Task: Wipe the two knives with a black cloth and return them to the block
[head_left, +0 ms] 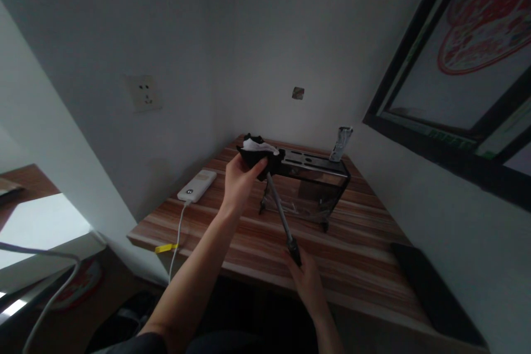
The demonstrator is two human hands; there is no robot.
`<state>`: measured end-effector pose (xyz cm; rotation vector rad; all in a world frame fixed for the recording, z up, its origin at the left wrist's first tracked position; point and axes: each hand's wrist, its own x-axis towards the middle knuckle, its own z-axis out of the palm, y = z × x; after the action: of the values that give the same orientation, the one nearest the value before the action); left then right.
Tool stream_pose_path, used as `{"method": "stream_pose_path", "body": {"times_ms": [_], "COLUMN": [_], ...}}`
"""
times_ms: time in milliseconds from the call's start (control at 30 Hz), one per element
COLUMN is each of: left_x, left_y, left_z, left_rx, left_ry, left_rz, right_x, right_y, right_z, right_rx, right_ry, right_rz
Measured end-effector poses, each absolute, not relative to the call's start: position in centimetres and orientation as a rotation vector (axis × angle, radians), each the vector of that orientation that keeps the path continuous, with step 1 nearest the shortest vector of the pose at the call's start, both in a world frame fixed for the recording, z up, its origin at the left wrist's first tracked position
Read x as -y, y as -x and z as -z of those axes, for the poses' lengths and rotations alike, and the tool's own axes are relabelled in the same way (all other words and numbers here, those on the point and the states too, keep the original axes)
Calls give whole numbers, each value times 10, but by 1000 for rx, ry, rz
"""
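Nearest, the black handle [293, 251] of a metal rod [280, 211] is grasped by the right hand [307, 283], near the front edge of the wood-grain table [360, 271]. Farther along, a black head [252, 159] is clasped by the left hand [239, 181] at the rod's upper end, with white material [257, 146] (cloth or paper, it cannot be told which) atop it. Leftward, a white power bank [197, 185] is laid; behind the rod, a black-framed stand [317, 162] is placed.

The desk [365, 227] has a striped wood-grain surface. The rod [280, 210] appears smooth metal; the power bank [199, 183], smooth plastic.
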<state>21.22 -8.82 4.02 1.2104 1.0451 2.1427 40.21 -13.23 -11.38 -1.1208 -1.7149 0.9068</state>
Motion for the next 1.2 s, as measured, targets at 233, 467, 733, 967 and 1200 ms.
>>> {"method": "stream_pose_path", "body": {"times_ms": [233, 467, 733, 967, 1200], "left_x": [85, 96, 106, 113, 117], "left_y": [-208, -220, -245, -250, -263], "left_z": [-38, -34, -15, 1, 29], "left_rx": [-998, -1014, -1029, -1125, -1141], "left_ry": [-1162, -1162, -1158, -1230, -1228], "left_rz": [-2188, -2085, -1936, -1815, -1711], "right_x": [132, 133, 133, 133, 131], "right_y": [-402, -402, -404, -403, -402], "right_z": [114, 111, 112, 110, 110], "right_rx": [1746, 1740, 1702, 1699, 1672], "right_ry": [1121, 1119, 1163, 1190, 1164], "right_rz": [-901, -871, -863, -890, -915]}}
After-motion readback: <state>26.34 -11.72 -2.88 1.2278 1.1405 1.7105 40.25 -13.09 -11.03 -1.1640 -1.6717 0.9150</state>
